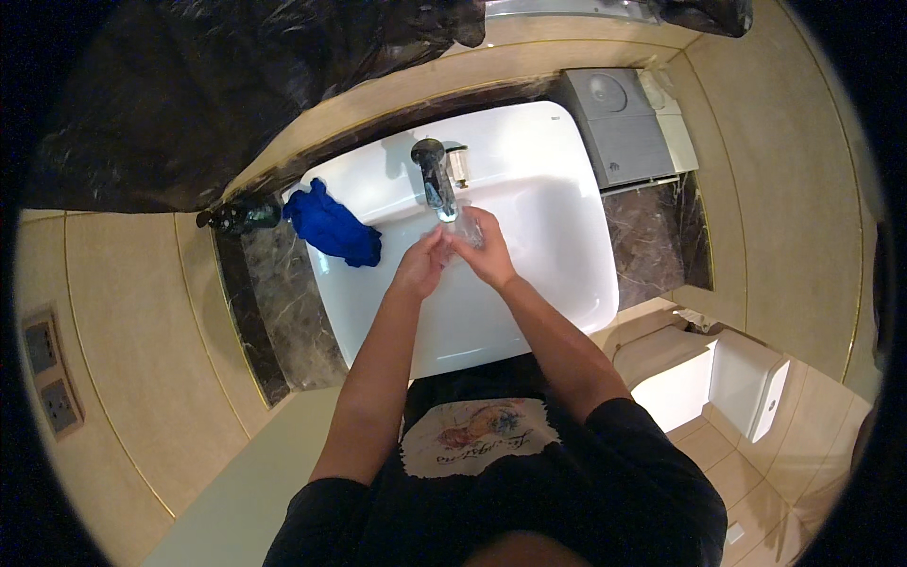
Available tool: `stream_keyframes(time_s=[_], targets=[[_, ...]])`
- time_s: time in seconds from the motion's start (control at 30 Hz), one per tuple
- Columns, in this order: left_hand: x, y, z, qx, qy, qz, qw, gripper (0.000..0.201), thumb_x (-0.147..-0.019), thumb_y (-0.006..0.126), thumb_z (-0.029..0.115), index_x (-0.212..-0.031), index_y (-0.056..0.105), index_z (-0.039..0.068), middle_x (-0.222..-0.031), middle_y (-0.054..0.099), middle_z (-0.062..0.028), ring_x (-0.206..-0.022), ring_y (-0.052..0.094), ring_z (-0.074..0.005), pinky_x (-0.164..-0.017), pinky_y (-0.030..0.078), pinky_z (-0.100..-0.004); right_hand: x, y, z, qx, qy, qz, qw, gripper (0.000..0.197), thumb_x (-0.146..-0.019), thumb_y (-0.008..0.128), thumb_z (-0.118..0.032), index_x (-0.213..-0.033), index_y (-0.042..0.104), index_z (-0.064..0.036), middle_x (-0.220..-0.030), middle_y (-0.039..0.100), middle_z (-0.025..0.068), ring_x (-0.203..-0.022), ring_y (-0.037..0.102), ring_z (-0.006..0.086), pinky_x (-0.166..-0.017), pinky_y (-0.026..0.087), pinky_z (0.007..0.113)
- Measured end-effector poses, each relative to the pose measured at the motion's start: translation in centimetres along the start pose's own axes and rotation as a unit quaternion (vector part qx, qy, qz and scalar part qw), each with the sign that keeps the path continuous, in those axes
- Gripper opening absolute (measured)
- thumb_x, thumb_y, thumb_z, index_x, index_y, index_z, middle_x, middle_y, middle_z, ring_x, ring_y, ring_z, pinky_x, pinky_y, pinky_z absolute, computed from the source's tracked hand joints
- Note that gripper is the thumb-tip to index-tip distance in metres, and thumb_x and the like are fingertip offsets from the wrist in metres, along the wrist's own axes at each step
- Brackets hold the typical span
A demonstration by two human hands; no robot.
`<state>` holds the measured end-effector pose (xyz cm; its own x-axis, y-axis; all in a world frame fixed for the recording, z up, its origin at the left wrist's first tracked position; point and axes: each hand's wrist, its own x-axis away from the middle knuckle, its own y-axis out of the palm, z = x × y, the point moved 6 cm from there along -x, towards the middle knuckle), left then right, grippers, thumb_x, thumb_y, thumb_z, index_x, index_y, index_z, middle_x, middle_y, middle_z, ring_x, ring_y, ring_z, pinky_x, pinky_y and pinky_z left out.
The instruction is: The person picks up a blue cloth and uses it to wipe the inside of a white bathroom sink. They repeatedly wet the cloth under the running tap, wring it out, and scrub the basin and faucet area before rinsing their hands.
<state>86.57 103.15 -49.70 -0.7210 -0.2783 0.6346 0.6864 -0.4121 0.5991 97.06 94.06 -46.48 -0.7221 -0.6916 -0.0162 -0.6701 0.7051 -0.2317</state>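
Observation:
Over the white sink basin (pixel 453 331), both my hands are together right below the chrome faucet (pixel 435 180). A small clear, see-through vessel (pixel 465 229), glass or plastic, is between them under the spout. My right hand (pixel 487 253) curls round its right side, thumb toward the middle. At its left side my left hand (pixel 419 266) is closed, fingertips against it. The vessel's exact shape is partly hidden by my fingers. A crumpled blue cloth (pixel 333 227) drapes over the basin's left rim.
A dark green bottle (pixel 244 217) lies at the counter's left end. Behind the basin to the right stands a grey box (pixel 619 128). Black plastic sheeting (pixel 208 85) hangs at upper left. A white toilet (pixel 699 378) is at lower right.

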Motion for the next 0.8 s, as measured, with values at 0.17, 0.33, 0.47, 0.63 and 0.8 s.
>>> stream_keyframes(time_s=[0.17,0.33,0.47,0.63,0.8], targets=[[2.5,2.0,2.3,-0.009,0.078,-0.009,0.997,0.023,-0.098,0.051,0.021,-0.106,0.062,0.003,-0.105,0.065,-0.0079,-0.101,0.061,-0.0186,-0.096,0.043,-0.0306,-2.0,2.1,1.3,-0.138,0.159,-0.093,0.973,0.055,-0.085,0.068,-0.03,-0.128,0.046,-0.0038,-0.114,0.055,0.0113,-0.104,0.054,0.0212,-0.091,0.046,0.034],[4.0,1.1,2.7,-0.248,0.082,0.021,0.965,0.018,-0.096,0.051,0.009,-0.109,0.061,0.002,-0.103,0.067,-0.0076,-0.098,0.061,-0.016,-0.094,0.045,-0.0294,-2.5,3.8,0.8,-0.239,0.365,-0.208,0.876,0.052,-0.085,0.068,-0.036,-0.124,0.051,-0.0055,-0.099,0.061,0.0091,-0.083,0.06,0.0177,-0.072,0.053,0.036],[5.5,2.0,3.4,-0.38,0.04,0.017,0.924,0.016,-0.094,0.059,0.012,-0.109,0.06,0.006,-0.103,0.066,-0.0077,-0.096,0.061,-0.0175,-0.087,0.05,-0.0311,-2.6,4.6,1.0,-0.27,0.483,-0.275,0.787,0.044,-0.085,0.067,-0.041,-0.112,0.058,-0.0068,-0.093,0.063,0.0077,-0.077,0.061,0.0171,-0.062,0.054,0.034],[3.8,0.3,2.7,-0.243,0.064,-0.027,0.967,0.018,-0.096,0.052,0.007,-0.112,0.059,0.002,-0.1,0.066,-0.0051,-0.096,0.06,-0.014,-0.089,0.047,-0.027,-4.7,5.5,1.4,0.05,0.267,-0.314,0.91,0.043,-0.086,0.064,-0.044,-0.106,0.064,-0.0059,-0.1,0.066,0.0104,-0.081,0.063,0.018,-0.067,0.053,0.036],[3.0,-1.5,2.6,-0.285,0.05,0.003,0.957,0.022,-0.095,0.055,0.014,-0.114,0.057,0.003,-0.107,0.065,-0.0081,-0.1,0.061,-0.0172,-0.086,0.05,-0.0306,-4.5,3.9,-5.5,0.097,0.123,-0.326,0.932,0.046,-0.087,0.061,-0.045,-0.111,0.064,-0.0062,-0.105,0.066,0.011,-0.084,0.063,0.0184,-0.072,0.052,0.035]])
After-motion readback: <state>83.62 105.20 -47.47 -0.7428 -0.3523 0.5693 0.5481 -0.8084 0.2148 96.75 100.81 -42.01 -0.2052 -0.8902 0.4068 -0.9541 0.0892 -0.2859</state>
